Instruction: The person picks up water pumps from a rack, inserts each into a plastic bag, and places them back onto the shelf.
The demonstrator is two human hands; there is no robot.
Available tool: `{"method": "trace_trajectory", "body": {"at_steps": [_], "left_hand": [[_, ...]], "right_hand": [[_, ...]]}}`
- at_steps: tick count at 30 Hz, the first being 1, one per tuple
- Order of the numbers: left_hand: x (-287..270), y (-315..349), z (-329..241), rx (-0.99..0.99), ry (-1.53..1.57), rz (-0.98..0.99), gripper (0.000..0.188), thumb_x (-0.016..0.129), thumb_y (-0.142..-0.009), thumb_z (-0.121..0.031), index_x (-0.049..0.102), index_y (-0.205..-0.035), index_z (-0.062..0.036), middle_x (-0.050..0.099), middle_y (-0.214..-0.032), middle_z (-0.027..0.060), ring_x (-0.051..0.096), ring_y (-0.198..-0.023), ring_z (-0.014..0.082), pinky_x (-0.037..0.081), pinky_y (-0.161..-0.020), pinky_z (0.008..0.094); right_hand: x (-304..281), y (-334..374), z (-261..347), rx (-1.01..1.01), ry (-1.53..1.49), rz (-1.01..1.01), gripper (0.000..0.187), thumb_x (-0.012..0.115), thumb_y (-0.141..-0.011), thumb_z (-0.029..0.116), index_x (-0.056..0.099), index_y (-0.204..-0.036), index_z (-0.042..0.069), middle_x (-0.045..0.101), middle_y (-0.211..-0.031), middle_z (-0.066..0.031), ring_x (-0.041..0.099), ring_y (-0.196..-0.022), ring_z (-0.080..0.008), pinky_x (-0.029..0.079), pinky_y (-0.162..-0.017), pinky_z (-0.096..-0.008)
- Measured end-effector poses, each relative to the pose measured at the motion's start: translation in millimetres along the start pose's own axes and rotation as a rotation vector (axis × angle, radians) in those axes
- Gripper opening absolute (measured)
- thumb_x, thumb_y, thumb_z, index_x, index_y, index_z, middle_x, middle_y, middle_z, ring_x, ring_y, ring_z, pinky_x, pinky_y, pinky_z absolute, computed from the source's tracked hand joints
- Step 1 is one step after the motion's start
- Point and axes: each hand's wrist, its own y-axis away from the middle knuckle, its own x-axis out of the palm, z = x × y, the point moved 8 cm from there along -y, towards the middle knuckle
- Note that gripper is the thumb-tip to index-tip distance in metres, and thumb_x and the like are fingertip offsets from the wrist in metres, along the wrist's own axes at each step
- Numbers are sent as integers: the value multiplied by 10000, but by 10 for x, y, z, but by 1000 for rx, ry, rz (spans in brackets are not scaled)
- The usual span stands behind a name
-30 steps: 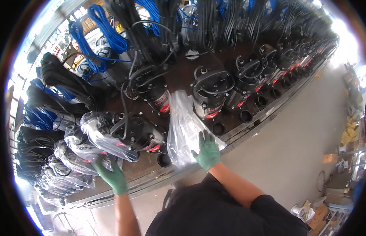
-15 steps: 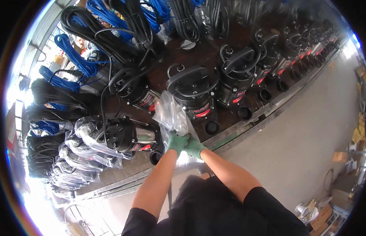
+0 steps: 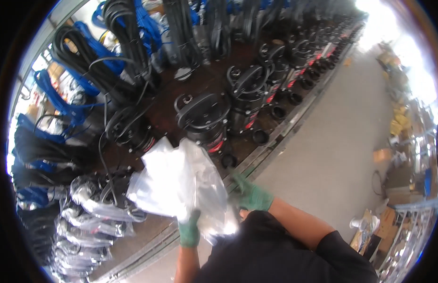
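Both of my hands wear green gloves and hold a clear plastic bag (image 3: 181, 181) spread out in front of my chest. My left hand (image 3: 189, 228) grips the bag's lower edge. My right hand (image 3: 251, 195) grips the bag's right side. Just beyond the bag stands a black pump (image 3: 204, 120) with a handle on top and a red label, uncovered. To the left, a pump wrapped in clear plastic (image 3: 98, 200) lies on the same dark platform (image 3: 179, 92).
A long row of black pumps (image 3: 294, 56) runs away to the upper right along the platform's metal edge. Coiled black and blue cables (image 3: 129, 42) hang behind them. More bagged pumps (image 3: 75, 240) lie at lower left. Grey concrete floor (image 3: 341, 141) lies right, with boxes at the far right.
My left hand came off the bagged pumps and joined the right on the clear bag. The bag is now lifted closer and spread wider. The view has shifted right along the row.
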Motion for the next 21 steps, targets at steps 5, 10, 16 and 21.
{"method": "trace_trajectory", "body": {"at_steps": [5,10,16,21], "left_hand": [[410,-6,-176,-65,53,104,601,711,-871,-72,538,-1441,9,588,-1421,140,541,-1311,273,415,-1134,413],[1117,-309,-598,83,-154,306,554,744,-861,-87,581,-1384,-5,606,-1390,142,571,-1271,274,444,-1103,422],[2540,-614,-1144,490,-576,597,499,784,-848,-105,633,-1317,-23,628,-1353,145,608,-1222,275,480,-1066,433],[3434,-1146,-1786,540,-680,613,375,787,-824,-45,679,-1184,-34,659,-1272,154,648,-1158,281,526,-984,409]], "right_hand": [[223,111,550,-401,-175,70,1179,857,-826,411,74,-1681,194,449,-1567,-175,442,-1443,-310,387,-1209,-497],[-11,370,742,-764,685,45,1025,864,-813,400,292,-1616,122,464,-1566,-139,395,-1475,-301,281,-1262,-439],[-1297,385,619,-648,162,-355,785,819,-851,288,471,-1464,-57,576,-1383,-210,497,-1385,-364,420,-1150,-462],[-3300,743,223,-532,697,-900,625,779,-906,272,551,-1433,26,608,-1408,-184,580,-1313,-320,459,-1100,-469]]}}
